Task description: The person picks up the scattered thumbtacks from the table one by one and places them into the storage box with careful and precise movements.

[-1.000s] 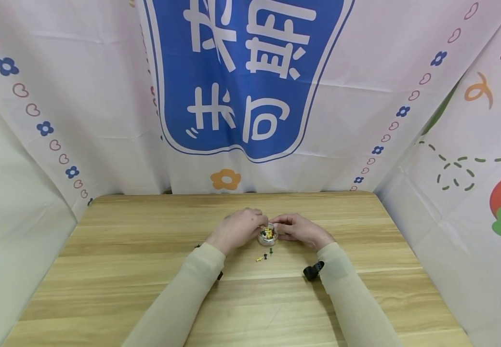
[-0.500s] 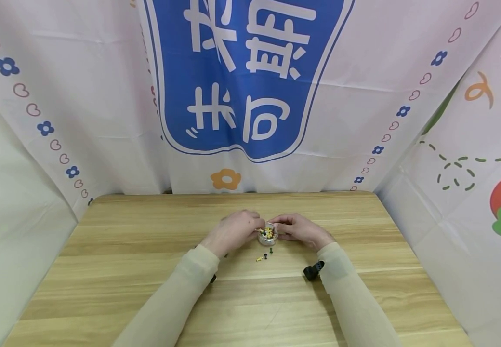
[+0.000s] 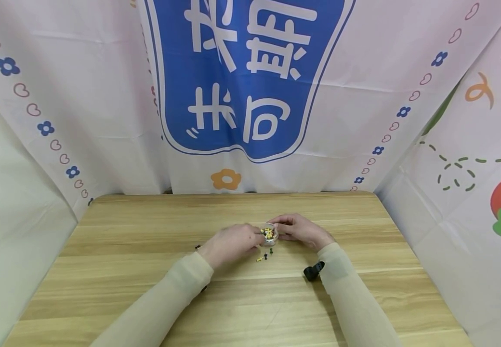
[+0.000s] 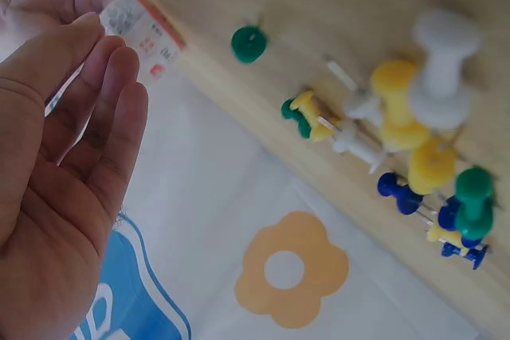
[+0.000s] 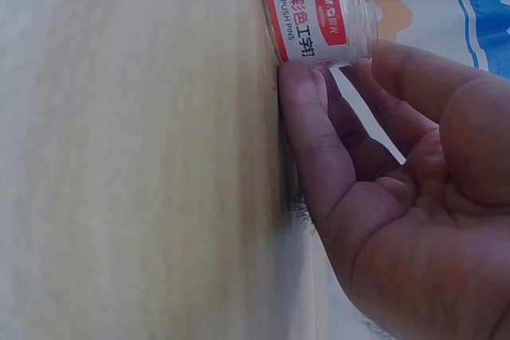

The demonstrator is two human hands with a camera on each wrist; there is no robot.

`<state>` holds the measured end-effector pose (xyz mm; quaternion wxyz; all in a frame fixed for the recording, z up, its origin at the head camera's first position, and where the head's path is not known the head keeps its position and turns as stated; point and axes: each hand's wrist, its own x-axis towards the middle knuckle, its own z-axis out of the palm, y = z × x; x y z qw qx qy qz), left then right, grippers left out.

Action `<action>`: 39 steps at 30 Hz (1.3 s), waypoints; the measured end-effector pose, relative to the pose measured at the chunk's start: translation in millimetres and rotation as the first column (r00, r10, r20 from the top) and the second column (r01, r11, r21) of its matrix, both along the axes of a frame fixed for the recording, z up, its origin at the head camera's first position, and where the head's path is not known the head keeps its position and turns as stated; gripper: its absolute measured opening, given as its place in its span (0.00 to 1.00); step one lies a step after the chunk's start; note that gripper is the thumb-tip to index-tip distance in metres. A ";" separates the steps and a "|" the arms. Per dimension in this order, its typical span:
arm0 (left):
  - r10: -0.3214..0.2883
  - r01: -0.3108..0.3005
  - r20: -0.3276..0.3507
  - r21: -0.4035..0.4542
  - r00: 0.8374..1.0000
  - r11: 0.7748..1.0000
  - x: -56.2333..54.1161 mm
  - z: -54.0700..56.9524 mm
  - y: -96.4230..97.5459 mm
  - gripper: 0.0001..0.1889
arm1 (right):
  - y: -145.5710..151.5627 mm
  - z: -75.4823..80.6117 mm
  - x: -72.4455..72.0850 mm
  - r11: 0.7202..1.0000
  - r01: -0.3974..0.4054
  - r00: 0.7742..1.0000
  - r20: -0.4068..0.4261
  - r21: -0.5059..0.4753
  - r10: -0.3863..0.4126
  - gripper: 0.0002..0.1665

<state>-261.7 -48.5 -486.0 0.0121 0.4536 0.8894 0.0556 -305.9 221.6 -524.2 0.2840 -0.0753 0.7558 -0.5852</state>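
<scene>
Push-pin jar (image 5: 323, 13), right fingers (image 5: 315, 125) gripping it, left fingers (image 4: 123, 125) covering its edge, hold unclear

Wooden table (image 3: 146, 226) — clear jar (image 3: 269, 242), 3 pins (image 3: 265, 256) near; scattered pins (image 4: 431, 166), some apparently touching.

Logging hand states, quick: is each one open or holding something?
Left hand: beside the jar; grip cannot be told.
Right hand: holding the jar.

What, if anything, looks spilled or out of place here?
Loose push pins lie scattered on the table outside the clear jar labelled PUSH PINS. That seems odd, since other pins sit inside it. Whether the loose ones spilled or were laid out, I can't tell.
</scene>
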 end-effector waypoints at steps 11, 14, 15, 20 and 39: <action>-0.097 0.092 -0.060 -0.077 0.993 0.993 9.7 -10.4 3.3 0.03 | -0.5 0.0 0.4 1.000 0.002 1.000 0.004 0.000 -0.002 0.23; -0.117 0.109 -0.068 -0.109 0.991 0.988 11.6 -11.9 4.5 0.04 | -0.2 0.7 0.7 1.000 0.003 1.000 0.008 -0.004 -0.003 0.23; -0.123 0.114 -0.070 -0.120 0.990 0.986 12.3 -12.7 4.8 0.04 | -0.1 0.7 0.9 1.000 0.002 1.000 0.007 -0.005 -0.002 0.23; -0.132 0.117 -0.088 -0.159 0.987 0.980 15.6 -16.2 4.8 0.06 | -0.1 1.1 1.2 1.000 0.000 1.000 0.006 -0.009 0.000 0.23; -0.024 0.023 0.039 0.047 0.999 0.999 7.4 -1.1 -1.7 0.07 | 0.0 -0.6 0.4 1.000 0.028 0.999 0.028 -0.011 -0.028 0.23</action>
